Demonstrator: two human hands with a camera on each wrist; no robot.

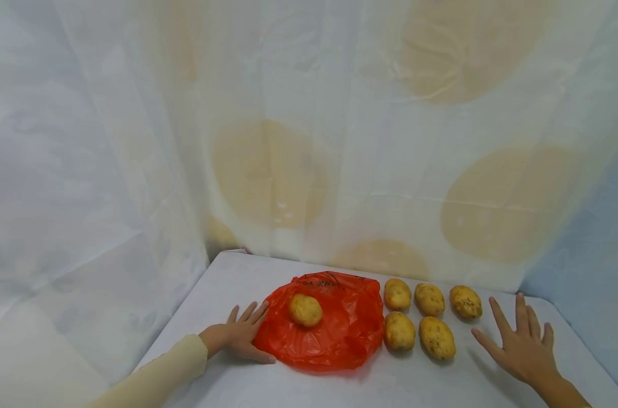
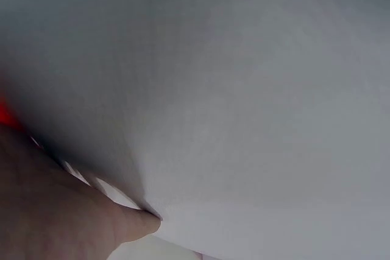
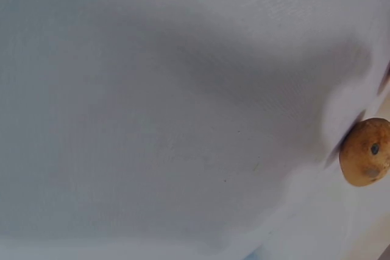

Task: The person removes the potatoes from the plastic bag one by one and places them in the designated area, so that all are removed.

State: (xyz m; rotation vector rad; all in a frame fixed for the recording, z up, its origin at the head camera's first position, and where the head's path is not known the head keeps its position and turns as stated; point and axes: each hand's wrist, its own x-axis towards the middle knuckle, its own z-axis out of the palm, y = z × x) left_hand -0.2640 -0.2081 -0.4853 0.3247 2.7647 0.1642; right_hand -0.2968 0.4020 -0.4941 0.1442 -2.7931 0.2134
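Observation:
A red plastic bag (image 1: 339, 328) lies spread on the white table, with dark lettering along its far edge. One potato (image 1: 306, 310) sits uncovered on the bag's left half. My left hand (image 1: 244, 335) is at the bag's left edge, fingers spread and straight; in the left wrist view part of this hand (image 2: 73, 217) shows beside the white surface. To the right of the bag, several potatoes stand in two rows, among them a front one (image 1: 437, 338) and a back right one (image 1: 465, 302). Right of them my right hand (image 1: 525, 344) spreads its fingers, holding nothing, its shadow on the table.
White cloth with tan round patches (image 1: 507, 204) hangs behind the table (image 1: 390, 385). Pale cloth walls rise on the left (image 1: 84, 198) and right (image 1: 584, 260). The nearest potatoes touch or almost touch the bag's right edge. A single potato (image 3: 367, 153) shows in the right wrist view.

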